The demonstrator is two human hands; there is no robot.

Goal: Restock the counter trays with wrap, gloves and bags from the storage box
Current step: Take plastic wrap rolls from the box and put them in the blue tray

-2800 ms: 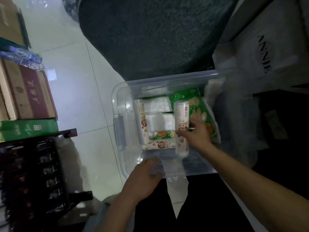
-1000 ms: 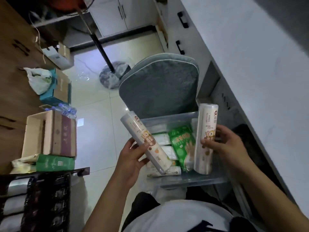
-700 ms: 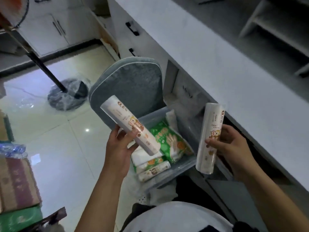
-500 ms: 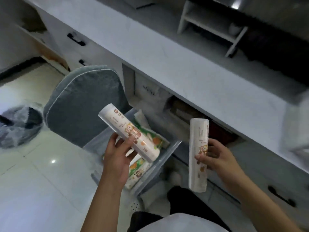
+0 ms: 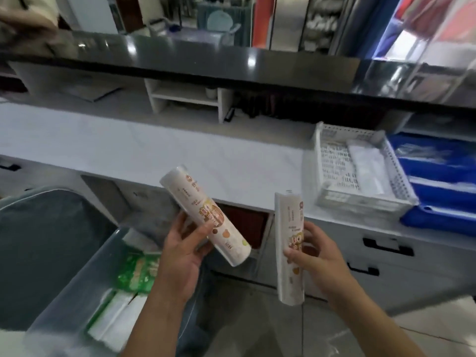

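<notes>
My left hand [image 5: 181, 256] grips a white wrap roll [image 5: 203, 212] that tilts up to the left. My right hand [image 5: 313, 256] grips a second wrap roll [image 5: 288, 243], held nearly upright. Both rolls hang in the air in front of the white counter [image 5: 154, 150]. Below left is the clear storage box [image 5: 74, 300], holding a green glove pack [image 5: 137, 270] and white packs [image 5: 116, 318]. On the counter to the right stands a white mesh tray [image 5: 332, 163] with a clear-wrapped roll [image 5: 368, 171] inside, and a blue tray [image 5: 443, 176] beside it.
A grey cushioned chair back [image 5: 38, 248] stands left of the box. Drawers with black handles [image 5: 386, 247] run under the counter. A white shelf unit [image 5: 185, 95] sits at the counter's back under a dark glossy upper ledge [image 5: 206, 63].
I took one roll from the box in each hand and raised them. My view swung up from the box to the counter, bringing the white and blue trays into sight.
</notes>
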